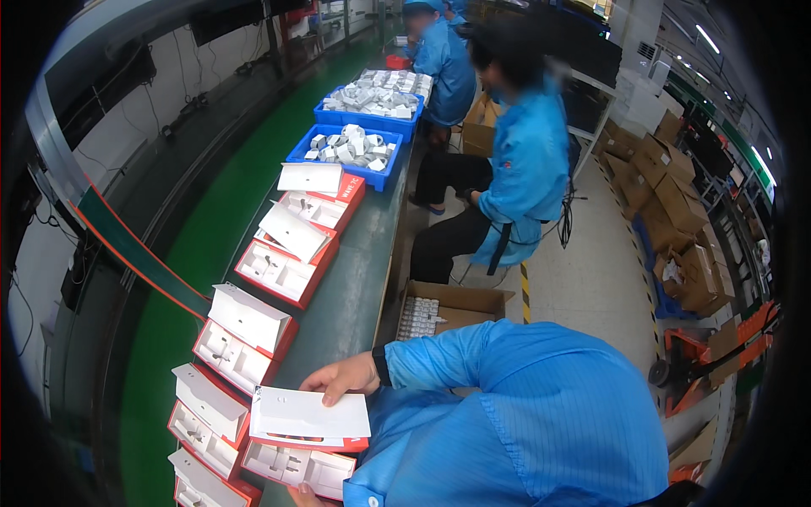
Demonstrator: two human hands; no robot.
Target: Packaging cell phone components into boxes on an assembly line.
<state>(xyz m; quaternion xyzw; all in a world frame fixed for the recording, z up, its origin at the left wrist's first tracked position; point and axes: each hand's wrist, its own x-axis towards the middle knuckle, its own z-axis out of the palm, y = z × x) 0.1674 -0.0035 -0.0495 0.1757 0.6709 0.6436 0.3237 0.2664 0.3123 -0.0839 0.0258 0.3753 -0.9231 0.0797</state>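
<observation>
An open red and white carton [297,466] is in front of me at the table's edge. My right hand [345,378] grips the white flat panel [309,414] over its far half, thumb on top and fingers beneath the far edge. Part of a dark item shows under that panel. At the carton's near side my left hand [306,495] holds the lower edge, with only the fingertips in view. Small cut-outs mark the carton's white inner tray. Beside it, on the left, stands another open carton [211,414] of the same kind.
Similar open cartons [287,262] line the dark green table [355,245]. Farther along are blue bins [372,176] of small white pieces. A cardboard box [473,308] with white items stands right of the table. Co-workers in blue [524,160] sit beyond it.
</observation>
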